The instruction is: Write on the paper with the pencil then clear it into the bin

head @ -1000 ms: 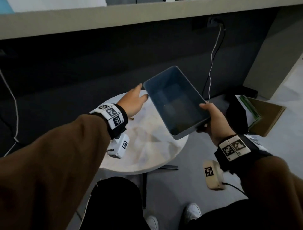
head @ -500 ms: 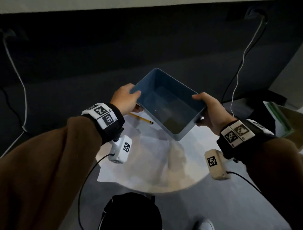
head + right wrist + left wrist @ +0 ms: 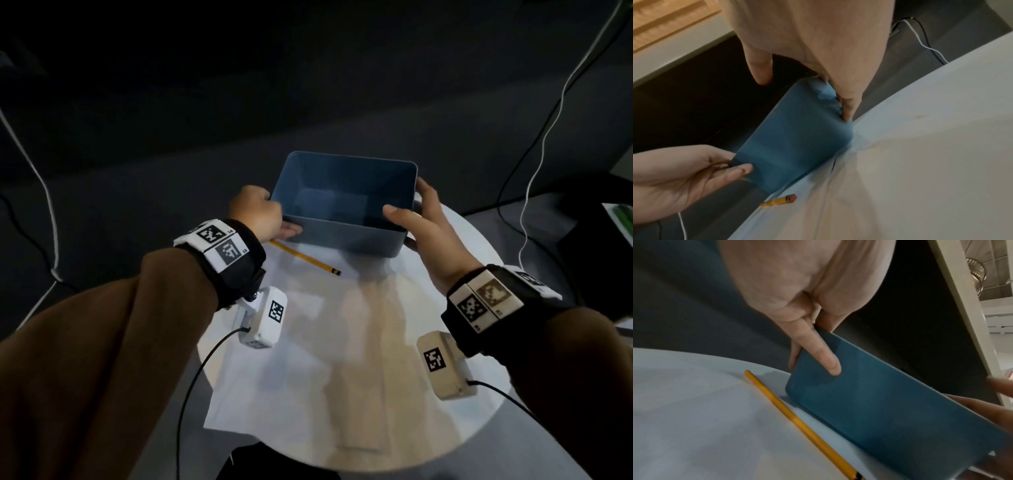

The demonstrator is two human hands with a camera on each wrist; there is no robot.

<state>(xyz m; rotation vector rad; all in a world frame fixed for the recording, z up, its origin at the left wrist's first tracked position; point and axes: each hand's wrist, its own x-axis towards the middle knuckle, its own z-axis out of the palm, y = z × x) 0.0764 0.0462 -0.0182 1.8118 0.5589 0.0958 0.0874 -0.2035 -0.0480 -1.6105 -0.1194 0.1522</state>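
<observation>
While the pencil (image 3: pixel 305 257) lies on the paper (image 3: pixel 308 359), the bin (image 3: pixel 346 202) is held by both hands, left (image 3: pixel 260 214) and right (image 3: pixel 424 222), fingers curled round its ends.

I can't see my left fingers (image 3: pixel 291 230) past the bin (image 3: pixel 346 236) wall; the bin hides the pencil (image 3: pixel 778 201) tip, and the paper (image 3: pixel 308 377) looks blank or unreadable.

Blue bin (image 3: pixel 795 139) between 2 hands (image 3: pixel 818 40)

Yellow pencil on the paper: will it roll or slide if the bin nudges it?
Probably. The slim yellow pencil lies loose on the white paper sheet, right beside the blue plastic bin, so a nudge would likely shift it. It looks light and stiff. Whether its barrel is round cannot be told.
</observation>
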